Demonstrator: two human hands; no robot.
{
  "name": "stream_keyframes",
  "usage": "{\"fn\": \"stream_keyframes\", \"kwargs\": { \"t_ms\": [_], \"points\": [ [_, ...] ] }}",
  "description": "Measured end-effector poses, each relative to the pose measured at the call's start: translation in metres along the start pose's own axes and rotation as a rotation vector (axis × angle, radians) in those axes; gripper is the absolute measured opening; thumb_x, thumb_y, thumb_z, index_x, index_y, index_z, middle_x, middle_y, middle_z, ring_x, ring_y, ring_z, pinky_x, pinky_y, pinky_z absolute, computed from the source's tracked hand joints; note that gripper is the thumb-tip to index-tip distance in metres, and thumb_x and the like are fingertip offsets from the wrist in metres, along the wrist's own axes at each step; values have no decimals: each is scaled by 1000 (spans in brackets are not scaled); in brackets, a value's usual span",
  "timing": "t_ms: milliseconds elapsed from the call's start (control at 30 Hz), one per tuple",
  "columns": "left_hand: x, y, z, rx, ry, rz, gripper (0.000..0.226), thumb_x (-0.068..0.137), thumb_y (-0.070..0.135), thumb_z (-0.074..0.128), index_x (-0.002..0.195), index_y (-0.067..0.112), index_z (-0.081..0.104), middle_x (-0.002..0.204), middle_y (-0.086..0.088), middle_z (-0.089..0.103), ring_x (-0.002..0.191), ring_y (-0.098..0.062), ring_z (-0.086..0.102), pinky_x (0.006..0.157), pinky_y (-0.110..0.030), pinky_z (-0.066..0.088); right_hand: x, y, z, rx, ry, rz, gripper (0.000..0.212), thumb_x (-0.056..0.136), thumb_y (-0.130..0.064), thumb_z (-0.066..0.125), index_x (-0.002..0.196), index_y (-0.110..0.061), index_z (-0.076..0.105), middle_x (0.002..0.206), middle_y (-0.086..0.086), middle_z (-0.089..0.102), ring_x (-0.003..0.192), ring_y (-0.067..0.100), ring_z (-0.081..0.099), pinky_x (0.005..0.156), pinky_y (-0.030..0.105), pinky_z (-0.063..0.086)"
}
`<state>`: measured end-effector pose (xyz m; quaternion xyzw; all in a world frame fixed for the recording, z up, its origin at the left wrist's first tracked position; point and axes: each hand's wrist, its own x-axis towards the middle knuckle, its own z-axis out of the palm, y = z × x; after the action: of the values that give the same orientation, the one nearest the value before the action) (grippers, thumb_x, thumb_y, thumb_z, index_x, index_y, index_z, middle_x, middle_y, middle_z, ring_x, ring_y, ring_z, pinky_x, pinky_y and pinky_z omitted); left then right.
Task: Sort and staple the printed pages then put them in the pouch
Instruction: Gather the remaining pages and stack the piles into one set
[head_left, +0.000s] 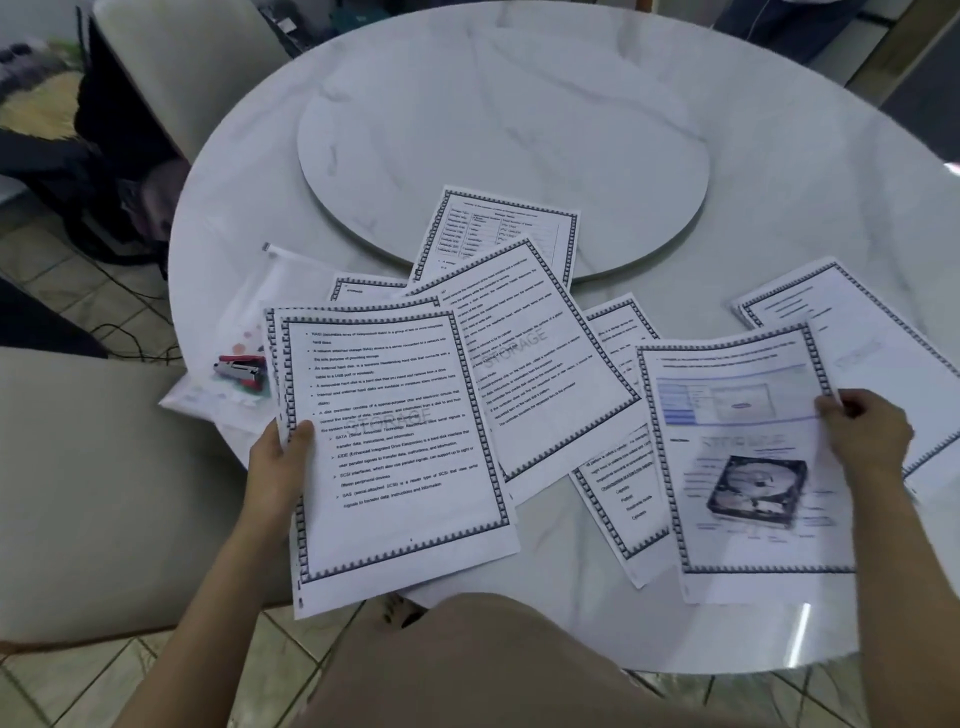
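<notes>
Several printed pages with patterned borders lie scattered over the near half of a round marble table (753, 171). My left hand (278, 460) grips the left edge of a text page (395, 447) that hangs over the table's front edge, with another sheet just behind it. My right hand (865, 434) pinches the right edge of a page showing a hard-drive picture (743, 457). A red stapler (243, 370) rests on a clear plastic pouch (244, 332) at the left of the table, partly under the pages.
A raised round turntable (498, 140) occupies the table's middle, with one page (498, 234) leaning on its rim. Pale upholstered chairs stand at the near left (93, 483) and far left (182, 62). Cables run over the tiled floor at left.
</notes>
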<state>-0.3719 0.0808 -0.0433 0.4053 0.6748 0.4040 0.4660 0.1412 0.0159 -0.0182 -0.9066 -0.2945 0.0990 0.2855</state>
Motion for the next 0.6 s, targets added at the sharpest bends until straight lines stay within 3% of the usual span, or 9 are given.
{"fn": "stream_keyframes", "kwargs": {
  "t_ms": [167, 367, 600],
  "points": [
    [2, 0, -8, -14, 19, -7, 32, 99, 13, 40, 129, 7, 49, 116, -5, 57, 104, -22, 55, 89, -35, 43, 5, 6, 4, -71, 28, -33, 30, 87, -6, 58, 112, 12, 58, 111, 35, 60, 107, 45, 56, 99, 44, 39],
    [-1, 3, -8, 8, 44, 17, 34, 100, 11, 37, 132, 3, 45, 116, -3, 51, 106, -19, 50, 89, -33, 40, 6, -21, 37, -86, 80, -214, 33, 87, -8, 58, 117, 6, 55, 119, 33, 49, 113, 45, 44, 98, 46, 34],
    [-1, 0, -11, -2, 36, 1, 34, 100, 13, 37, 132, 6, 46, 118, -3, 54, 106, -21, 53, 90, -34, 41, -32, -109, 101, 14, -286, -444, 38, 88, -15, 61, 122, 1, 55, 119, 25, 51, 113, 37, 50, 100, 44, 40]
  ]
}}
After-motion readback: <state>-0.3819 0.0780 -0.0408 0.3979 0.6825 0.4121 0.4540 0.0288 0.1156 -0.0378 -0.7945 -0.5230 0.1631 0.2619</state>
